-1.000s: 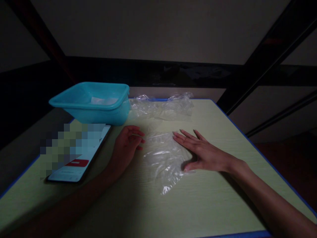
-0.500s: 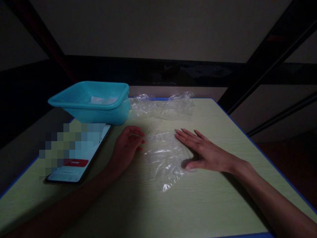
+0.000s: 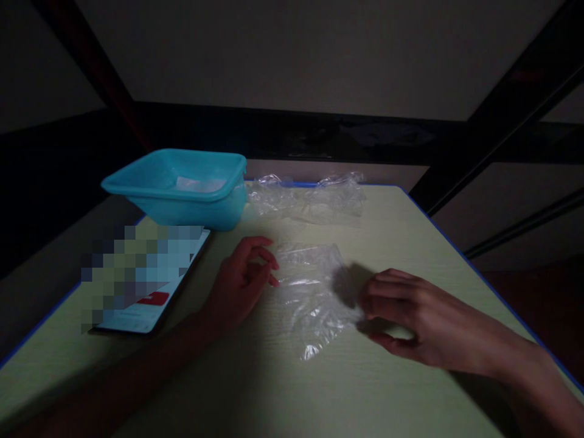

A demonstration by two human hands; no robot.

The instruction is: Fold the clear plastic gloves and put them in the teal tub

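Observation:
A clear plastic bag (image 3: 308,292) lies wrinkled and mostly flat on the table, between my hands. Beside its left edge rests my left hand (image 3: 241,281), fingers loosely curled and apart, with nothing visible in them. My right hand (image 3: 413,316) is at the bag's right corner, fingers bent and the thumb separated from them by a gap. Its fingertips are close to the plastic; whether they touch it is hard to make out in the dim light.
More crumpled clear plastic (image 3: 319,204) lies along the back edge. A turquoise basin (image 3: 196,210) with something pale inside stands at the back left. In front of it is a phone (image 3: 137,316) with a lit, partly blurred screen. The pale table (image 3: 365,395) has a blue edge.
My right hand has lifted off the bag's right side and moved right and nearer, its flat fingers now bent. My left hand stays by the left edge. The view has shifted slightly.

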